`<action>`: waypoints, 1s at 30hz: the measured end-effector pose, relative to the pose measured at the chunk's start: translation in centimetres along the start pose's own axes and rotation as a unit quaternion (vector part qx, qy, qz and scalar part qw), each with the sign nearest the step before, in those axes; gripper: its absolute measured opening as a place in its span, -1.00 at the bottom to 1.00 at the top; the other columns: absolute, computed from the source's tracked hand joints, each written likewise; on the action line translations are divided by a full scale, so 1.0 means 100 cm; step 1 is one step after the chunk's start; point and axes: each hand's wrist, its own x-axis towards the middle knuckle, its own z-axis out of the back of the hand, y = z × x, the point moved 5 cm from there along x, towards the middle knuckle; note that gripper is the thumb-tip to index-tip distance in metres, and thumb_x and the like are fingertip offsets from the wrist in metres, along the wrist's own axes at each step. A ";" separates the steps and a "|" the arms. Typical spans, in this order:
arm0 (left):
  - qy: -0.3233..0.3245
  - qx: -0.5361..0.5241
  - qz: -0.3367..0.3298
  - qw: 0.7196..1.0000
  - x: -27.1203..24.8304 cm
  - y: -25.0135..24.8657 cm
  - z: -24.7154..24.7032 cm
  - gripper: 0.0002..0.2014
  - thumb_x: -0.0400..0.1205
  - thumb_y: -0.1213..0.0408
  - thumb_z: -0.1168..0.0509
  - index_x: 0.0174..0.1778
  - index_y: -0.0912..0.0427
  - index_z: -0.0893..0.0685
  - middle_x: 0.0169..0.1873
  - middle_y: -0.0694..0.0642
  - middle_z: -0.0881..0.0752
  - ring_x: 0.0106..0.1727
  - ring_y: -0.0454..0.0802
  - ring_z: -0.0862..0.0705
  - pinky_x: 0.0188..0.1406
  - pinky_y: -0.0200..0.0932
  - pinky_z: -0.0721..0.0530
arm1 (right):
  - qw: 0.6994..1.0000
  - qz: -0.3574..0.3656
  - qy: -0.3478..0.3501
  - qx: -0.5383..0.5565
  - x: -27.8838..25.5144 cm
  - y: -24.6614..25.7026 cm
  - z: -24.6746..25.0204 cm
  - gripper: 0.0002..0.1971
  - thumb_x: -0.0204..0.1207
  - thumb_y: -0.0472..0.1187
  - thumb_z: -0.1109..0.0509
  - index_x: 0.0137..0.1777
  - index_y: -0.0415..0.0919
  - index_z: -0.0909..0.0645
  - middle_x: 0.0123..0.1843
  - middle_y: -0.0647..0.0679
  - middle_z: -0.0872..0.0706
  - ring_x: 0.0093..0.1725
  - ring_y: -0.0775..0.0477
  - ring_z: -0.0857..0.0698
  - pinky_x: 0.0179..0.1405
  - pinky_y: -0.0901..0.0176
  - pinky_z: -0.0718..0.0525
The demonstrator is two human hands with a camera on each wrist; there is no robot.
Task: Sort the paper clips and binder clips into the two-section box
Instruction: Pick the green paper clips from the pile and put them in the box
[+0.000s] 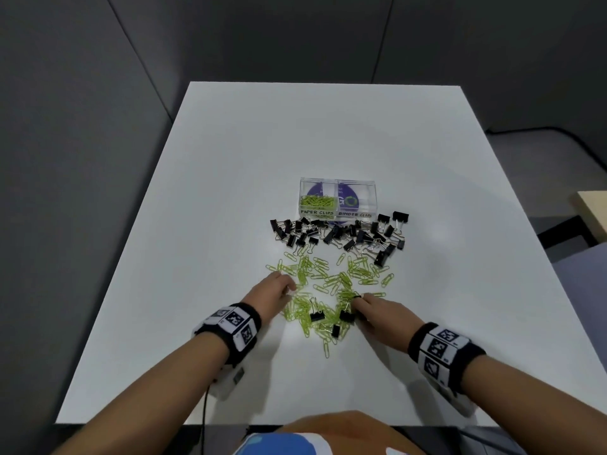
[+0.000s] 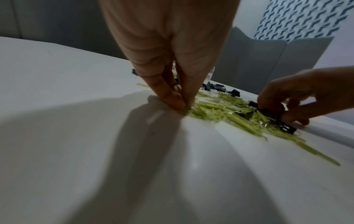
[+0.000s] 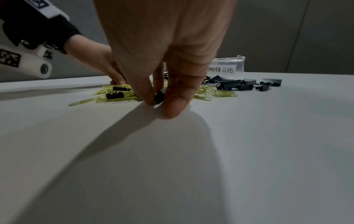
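A clear two-section box (image 1: pixel 337 188) stands mid-table; its left half, marked PAPER CLIPS, holds green clips, and the BINDER CLIPS half (image 3: pixel 226 68) looks empty. Black binder clips (image 1: pixel 338 236) lie heaped before it. Green paper clips (image 1: pixel 328 280) spread nearer me, with two stray binder clips (image 1: pixel 317 316) among them. My left hand (image 1: pixel 290 290) pinches a green paper clip (image 2: pixel 186 109) at the pile's left edge, fingertips (image 2: pixel 172 98) on the table. My right hand (image 1: pixel 356 307) pinches a black binder clip (image 3: pixel 160 95) between thumb and fingers at the pile's right side.
The white table (image 1: pixel 230 192) has bare surface around the clips, and its front edge lies just below my wrists. Grey partitions stand behind and to the left. A cable (image 1: pixel 205 405) hangs from my left wrist. A beige tabletop (image 1: pixel 591 208) shows at far right.
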 end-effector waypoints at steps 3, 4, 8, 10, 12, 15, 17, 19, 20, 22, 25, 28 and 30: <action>-0.015 0.036 -0.055 0.998 0.006 -0.030 0.001 -0.77 0.68 0.24 -0.19 0.24 0.16 -0.57 0.18 0.06 -0.57 0.08 -0.08 -0.57 0.12 -0.29 -0.60 | 0.999 0.026 -0.006 -0.046 0.007 0.006 0.006 -0.75 0.68 -0.13 -0.07 0.23 -0.23 -0.43 0.10 -0.15 -0.61 -0.01 -0.20 -0.62 -0.15 0.01 -0.60; -0.015 0.061 -0.079 0.995 0.007 -0.040 0.001 -0.75 0.68 0.22 -0.19 0.26 0.13 -0.55 0.21 0.04 -0.56 0.15 -0.06 -0.57 0.15 -0.25 -0.62 | 0.998 0.032 -0.013 -0.053 0.007 0.007 0.008 -0.76 0.67 -0.16 -0.09 0.20 -0.25 -0.45 0.08 -0.16 -0.62 -0.02 -0.21 -0.62 -0.17 0.00 -0.59; 0.078 0.182 -0.159 0.967 0.009 -0.068 -0.015 -0.69 0.64 0.10 -0.23 0.27 0.11 -0.55 0.18 0.08 -0.57 0.19 0.04 -0.57 0.04 -0.10 -0.59 | 0.996 0.046 -0.070 -0.039 0.004 0.004 0.018 -0.83 0.49 -0.23 -0.36 0.03 -0.23 -0.50 -0.06 -0.16 -0.64 -0.17 -0.18 -0.65 -0.41 0.07 -0.62; 0.131 0.208 -0.158 0.956 0.008 -0.070 -0.025 -0.68 0.63 0.12 -0.25 0.25 0.16 -0.55 0.15 0.14 -0.58 0.13 0.12 -0.61 -0.05 -0.05 -0.58 | 0.996 0.042 -0.075 -0.035 0.002 -0.003 0.015 -0.60 0.31 -0.16 -0.54 0.10 -0.15 -0.48 -0.02 -0.12 -0.66 -0.16 -0.15 -0.69 -0.46 0.16 -0.64; 0.153 0.203 -0.146 0.956 0.007 -0.068 -0.030 -0.69 0.63 0.20 -0.25 0.27 0.20 -0.54 0.16 0.19 -0.56 0.12 0.18 -0.62 0.00 0.00 -0.60 | 0.998 0.020 -0.059 -0.024 0.003 -0.006 0.012 -0.47 0.38 -0.12 -0.48 0.34 -0.13 -0.42 0.22 -0.13 -0.59 0.07 -0.18 -0.64 -0.21 0.09 -0.67; 0.167 0.185 -0.130 0.960 0.008 -0.062 -0.029 -0.69 0.64 0.28 -0.27 0.31 0.19 -0.53 0.20 0.20 -0.55 0.19 0.17 -0.60 0.13 0.03 -0.61 | 0.999 -0.016 -0.030 -0.010 0.008 -0.006 0.008 -0.47 0.55 -0.10 -0.31 0.49 -0.12 -0.28 0.36 -0.10 -0.46 0.28 -0.16 -0.50 0.06 0.03 -0.63; 0.169 0.177 -0.127 0.961 0.010 -0.060 -0.027 -0.68 0.63 0.31 -0.26 0.32 0.17 -0.53 0.22 0.18 -0.57 0.22 0.16 -0.60 0.18 0.02 -0.61 | 0.999 -0.023 -0.028 0.001 0.012 -0.004 0.009 -0.51 0.57 -0.10 -0.28 0.47 -0.12 -0.29 0.32 -0.12 -0.47 0.26 -0.14 -0.51 0.07 0.03 -0.63; 0.167 0.162 -0.120 0.965 0.011 -0.058 -0.026 -0.68 0.63 0.35 -0.25 0.32 0.16 -0.53 0.24 0.17 -0.58 0.24 0.15 -0.60 0.21 0.01 -0.61 | 0.999 -0.027 -0.016 0.008 0.014 -0.004 0.009 -0.54 0.56 -0.11 -0.28 0.43 -0.14 -0.31 0.29 -0.12 -0.48 0.21 -0.14 -0.53 0.04 0.02 -0.63; 0.164 0.157 -0.118 0.967 0.012 -0.057 -0.026 -0.67 0.63 0.36 -0.24 0.32 0.16 -0.53 0.25 0.17 -0.58 0.24 0.15 -0.60 0.21 0.01 -0.61 | 1.000 -0.028 -0.009 0.011 0.015 -0.004 0.010 -0.55 0.56 -0.10 -0.28 0.42 -0.15 -0.32 0.28 -0.11 -0.47 0.18 -0.14 -0.54 0.02 0.03 -0.64; 0.160 0.159 -0.119 0.967 0.013 -0.055 -0.025 -0.66 0.62 0.39 -0.21 0.33 0.15 -0.53 0.25 0.17 -0.58 0.24 0.15 -0.61 0.20 0.01 -0.62 | 0.999 -0.024 -0.006 0.021 0.017 -0.005 0.011 -0.56 0.54 -0.09 -0.30 0.39 -0.16 -0.35 0.28 -0.11 -0.44 0.11 -0.14 -0.56 -0.04 0.07 -0.66; 0.157 0.170 -0.125 0.965 0.013 -0.055 -0.026 -0.66 0.62 0.37 -0.20 0.34 0.15 -0.53 0.25 0.17 -0.55 0.22 0.16 -0.60 0.17 0.01 -0.63 | 0.999 -0.016 -0.011 0.044 0.019 -0.006 0.011 -0.63 0.51 -0.13 -0.30 0.28 -0.21 -0.40 0.25 -0.13 -0.43 -0.05 -0.10 -0.54 -0.14 0.10 -0.65; 0.158 0.179 -0.128 0.963 0.013 -0.055 -0.027 -0.69 0.64 0.31 -0.23 0.32 0.17 -0.54 0.23 0.19 -0.51 0.18 0.18 -0.60 0.12 0.00 -0.61 | 0.998 -0.013 -0.010 0.055 0.024 -0.005 0.011 -0.76 0.52 -0.24 -0.24 0.16 -0.26 -0.44 0.16 -0.16 -0.49 -0.16 -0.05 -0.45 -0.19 0.06 -0.61; 0.158 0.183 -0.122 0.963 0.014 -0.055 -0.028 -0.71 0.65 0.32 -0.23 0.30 0.19 -0.55 0.23 0.21 -0.51 0.16 0.20 -0.61 0.09 -0.01 -0.59 | 0.998 -0.015 -0.009 0.053 0.027 -0.006 0.010 -0.83 0.55 -0.26 -0.20 0.11 -0.27 -0.45 0.11 -0.17 -0.52 -0.19 -0.05 -0.44 -0.21 0.05 -0.57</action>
